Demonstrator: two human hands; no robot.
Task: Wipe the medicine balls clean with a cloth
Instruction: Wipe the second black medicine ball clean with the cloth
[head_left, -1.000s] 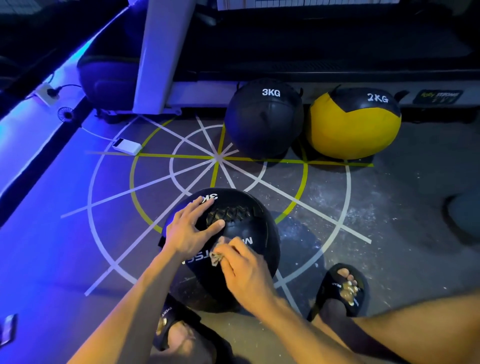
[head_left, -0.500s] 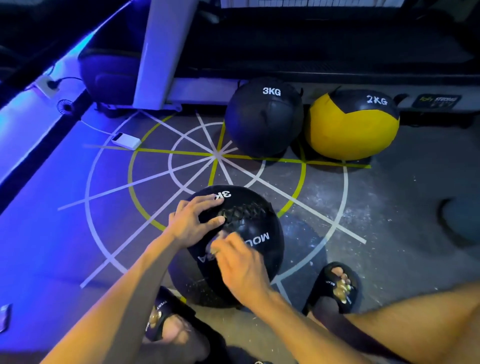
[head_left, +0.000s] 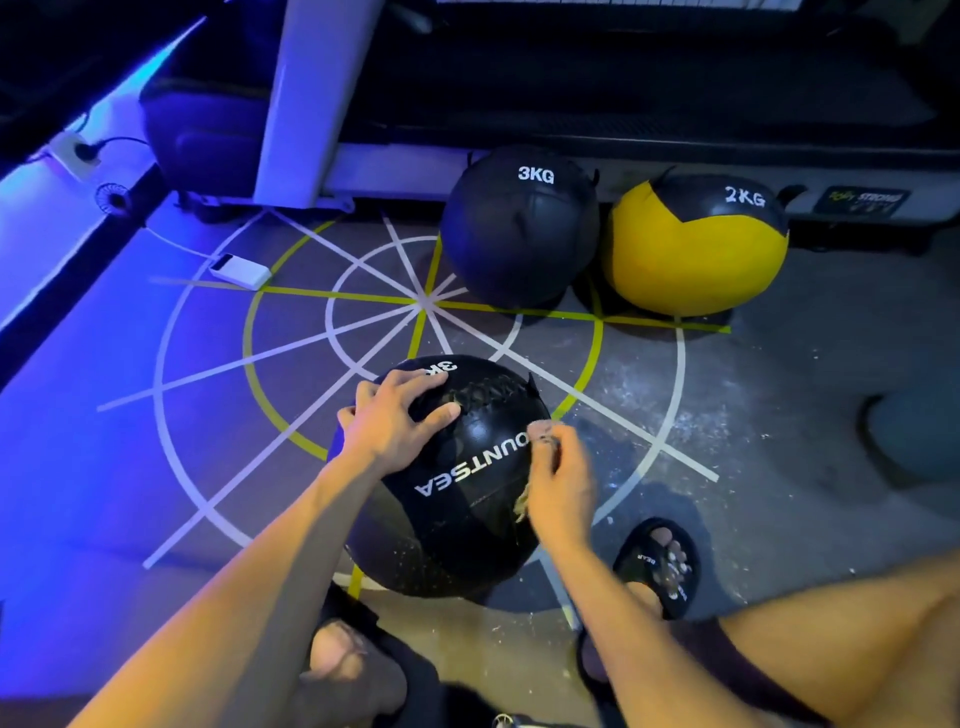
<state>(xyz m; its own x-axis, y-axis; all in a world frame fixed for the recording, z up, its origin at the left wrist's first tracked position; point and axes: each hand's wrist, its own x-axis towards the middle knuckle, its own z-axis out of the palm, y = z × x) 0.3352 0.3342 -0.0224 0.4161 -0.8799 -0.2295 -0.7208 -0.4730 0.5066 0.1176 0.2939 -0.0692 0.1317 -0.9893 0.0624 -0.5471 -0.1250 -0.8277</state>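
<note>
Counting three medicine balls on the floor (head_left: 753, 415): two black 3KG ones and one yellow 2KG ball (head_left: 696, 254). The left hand (head_left: 387, 423) lies spread and flat on the near black ball (head_left: 457, 509). The right hand (head_left: 558, 483) pinches a small cloth (head_left: 521, 505) against its side. The far black ball (head_left: 519, 228) sits just beside the yellow one.

This is a gym or fitness studio. Weight-marked medicine balls sit on the floor: a black 3KG ball (head_left: 519, 228), a yellow 2KG ball (head_left: 696, 249) and a nearer black medicine ball (head_left: 457, 499). The speckled rubber floor (head_left: 779, 415) carries a taped agility pattern (head_left: 423, 304) of circles and spokes, beside a white machine frame (head_left: 311, 98).
</note>
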